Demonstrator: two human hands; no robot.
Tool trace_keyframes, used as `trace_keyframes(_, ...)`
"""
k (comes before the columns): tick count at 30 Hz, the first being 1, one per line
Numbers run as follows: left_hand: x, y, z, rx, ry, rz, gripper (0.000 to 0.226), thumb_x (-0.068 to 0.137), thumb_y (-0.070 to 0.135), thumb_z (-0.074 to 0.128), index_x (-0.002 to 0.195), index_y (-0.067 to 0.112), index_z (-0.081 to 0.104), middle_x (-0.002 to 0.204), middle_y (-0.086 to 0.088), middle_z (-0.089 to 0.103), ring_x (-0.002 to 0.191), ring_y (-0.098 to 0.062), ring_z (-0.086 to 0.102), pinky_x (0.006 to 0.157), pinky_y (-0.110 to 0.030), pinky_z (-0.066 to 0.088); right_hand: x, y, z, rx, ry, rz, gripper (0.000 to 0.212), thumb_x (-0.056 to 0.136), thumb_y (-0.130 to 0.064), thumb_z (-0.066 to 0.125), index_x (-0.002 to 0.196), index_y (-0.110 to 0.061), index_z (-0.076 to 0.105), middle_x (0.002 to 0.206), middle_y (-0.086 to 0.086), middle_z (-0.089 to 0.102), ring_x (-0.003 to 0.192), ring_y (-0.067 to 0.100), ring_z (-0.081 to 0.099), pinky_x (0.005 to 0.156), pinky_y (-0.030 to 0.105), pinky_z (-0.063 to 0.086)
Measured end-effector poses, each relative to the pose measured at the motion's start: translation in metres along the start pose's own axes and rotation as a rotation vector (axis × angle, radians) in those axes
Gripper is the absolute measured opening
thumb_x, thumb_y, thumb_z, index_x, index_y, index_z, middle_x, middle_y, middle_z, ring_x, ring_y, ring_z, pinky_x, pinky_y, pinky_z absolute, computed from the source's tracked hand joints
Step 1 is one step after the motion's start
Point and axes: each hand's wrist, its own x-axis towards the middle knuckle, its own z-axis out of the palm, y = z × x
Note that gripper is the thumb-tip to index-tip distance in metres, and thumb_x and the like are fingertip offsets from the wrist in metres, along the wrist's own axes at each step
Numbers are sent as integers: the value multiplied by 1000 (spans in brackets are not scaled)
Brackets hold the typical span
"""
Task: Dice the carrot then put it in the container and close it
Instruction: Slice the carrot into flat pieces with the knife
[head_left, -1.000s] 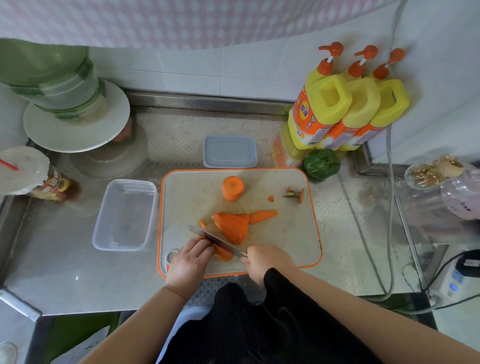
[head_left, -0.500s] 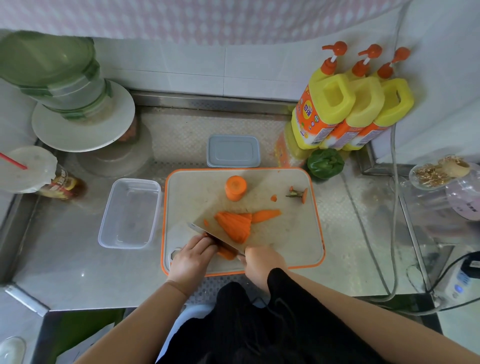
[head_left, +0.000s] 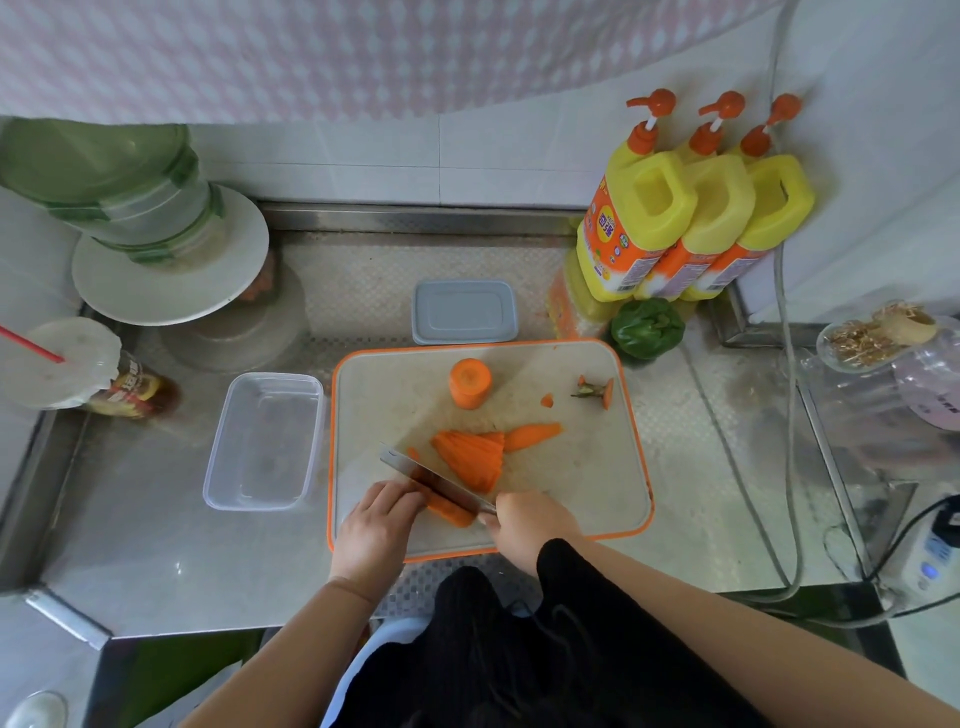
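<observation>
Orange carrot piece (head_left: 451, 512) lies at 6 o'clock on the orange-rimmed white cutting board (head_left: 582, 499), left hand (head_left: 381, 522) curled over it, right hand (head_left: 524, 527) gripping the steel knife (head_left: 434, 480). A fan of slices (head_left: 475, 457) sits mid-board. Clear plastic container (head_left: 262, 441) at 9 o'clock holds nothing; grey lid (head_left: 464, 312) at 12. The blade's barely shifted from a moment ago.

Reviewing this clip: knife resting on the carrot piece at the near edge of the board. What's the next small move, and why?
Probably press the knife down through the carrot piece that the left hand steadies. The right hand grips the handle, the blade lies across that piece, slices sit fanned beyond it, and the container is empty.
</observation>
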Motion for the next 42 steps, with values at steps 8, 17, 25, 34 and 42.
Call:
trace_keyframes(8,1,-4,2,10,-3,4,40,61,-7,84,95,10,73,100,-3,67,91,-23,61,63,-38,59,-9,-1,0,15,60,-3,35,102,-43,35,100,-13,55,90,5,62,92,27,63,74,35,48)
trace_keyframes(17,0,-3,4,11,11,6,42,59,-9,84,95,10,74,100,-4,67,95,-22,57,60,-36,60,-18,-3,-5,-55,51,-8,35,103,-39,34,109,-13,56,103,7,64,97,26,61,76,34,45)
trace_keyframes(25,-1,-8,9,-21,-4,6,41,61,-8,84,96,9,73,101,-4,66,97,-23,58,60,-39,60,-18,-10,-11,-82,16,0,31,103,-34,37,112,-13,57,104,6,65,98,27,61,82,37,50)
trace_keyframes(34,-2,-13,12,9,19,53,27,83,15,50,97,9,73,103,-4,65,99,-21,57,61,-38,60,-10,-18,-11,-176,-15,7,20,100,-16,43,110,-11,60,100,6,65,92,26,64,70,32,45)
trace_keyframes(42,-1,-14,13,-2,21,54,27,84,16,51,100,10,72,104,-4,64,99,-20,56,62,-37,60,-5,-16,0,-144,-28,-3,28,104,-26,38,113,-9,58,108,9,65,99,28,63,73,32,42)
